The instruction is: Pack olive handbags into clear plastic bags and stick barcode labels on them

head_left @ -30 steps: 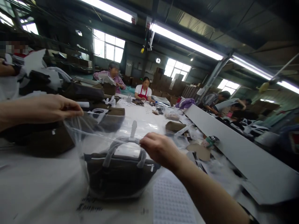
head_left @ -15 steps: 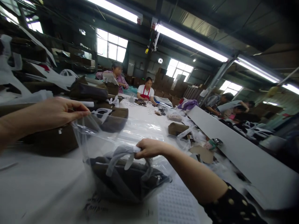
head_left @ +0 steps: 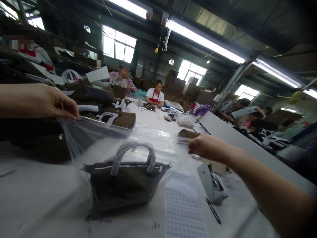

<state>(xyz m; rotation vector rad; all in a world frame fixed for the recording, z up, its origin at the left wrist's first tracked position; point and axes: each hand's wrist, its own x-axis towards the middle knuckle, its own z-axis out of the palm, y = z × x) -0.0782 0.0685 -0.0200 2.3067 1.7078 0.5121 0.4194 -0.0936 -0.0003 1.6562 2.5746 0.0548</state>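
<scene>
A dark handbag (head_left: 121,188) with wrapped, arched handles stands upright on the white table, inside a clear plastic bag (head_left: 76,148). My left hand (head_left: 61,102) pinches the left corner of the plastic bag's mouth. At the opposite corner, my right hand (head_left: 200,145) is closed on the plastic, which stretches wide between both hands. The handbag's handles rise towards the bag's mouth, and neither hand touches them.
Olive-brown handbags (head_left: 91,94) are piled at the left. On the right lie a sheet of printed labels (head_left: 184,205), a tape dispenser (head_left: 213,186) and a black pair of tweezers or snips (head_left: 213,210). A white board (head_left: 237,142) runs along the right. Co-workers sit farther back.
My right hand has let go of the handbag's handles and moved right to the plastic bag's edge. My left hand has shifted left, and the plastic is pulled wider. The handbag now stands upright.
</scene>
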